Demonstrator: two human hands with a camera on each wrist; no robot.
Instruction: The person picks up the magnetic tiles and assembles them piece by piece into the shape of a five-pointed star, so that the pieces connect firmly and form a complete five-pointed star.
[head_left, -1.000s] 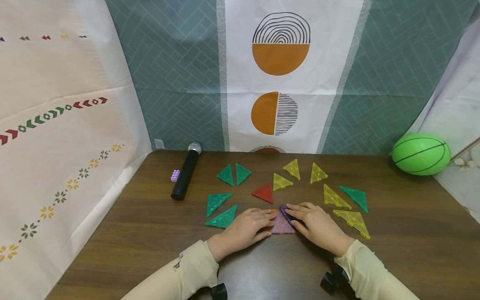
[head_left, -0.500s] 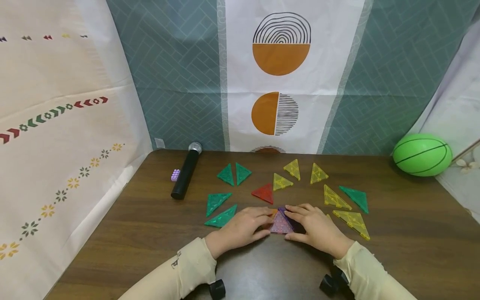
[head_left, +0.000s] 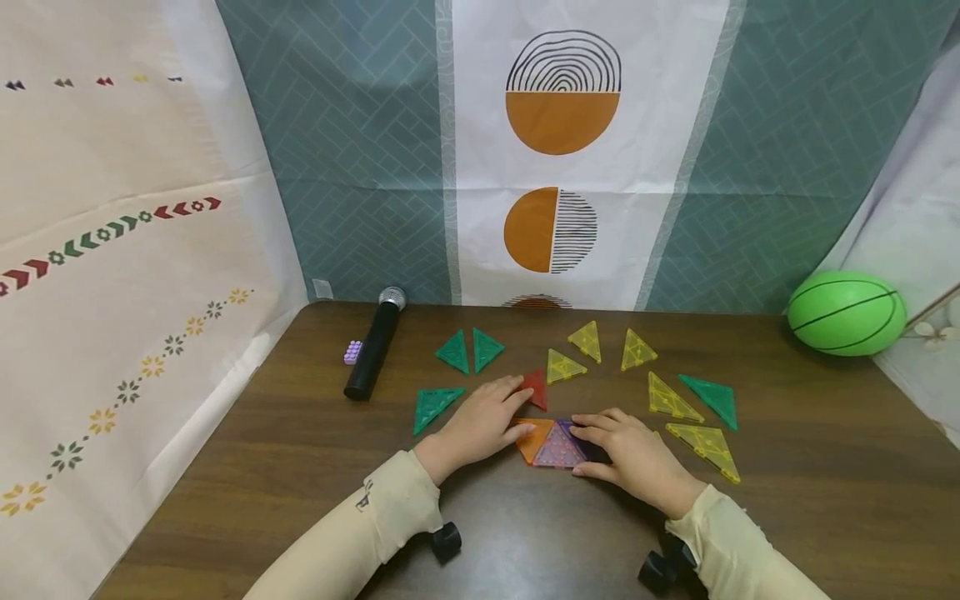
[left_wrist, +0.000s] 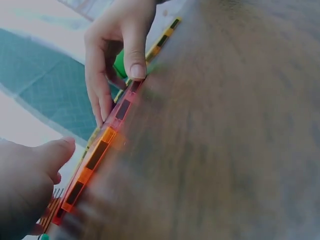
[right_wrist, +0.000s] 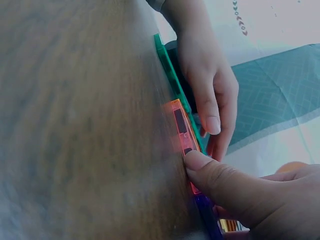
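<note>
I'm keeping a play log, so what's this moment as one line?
left hand: at red triangle | right hand: touching purple tile | pink triangle: between orange tile and purple

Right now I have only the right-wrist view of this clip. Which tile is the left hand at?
Observer: In the head view, the fingers of the left hand are at the red triangle; whether they touch it, I can't tell.
Operator: Anything yellow around?
Observer: Yes, several yellow triangles lie beyond and to the right of the right hand.
Operator: And off to the left?
Observer: A black microphone.
</note>
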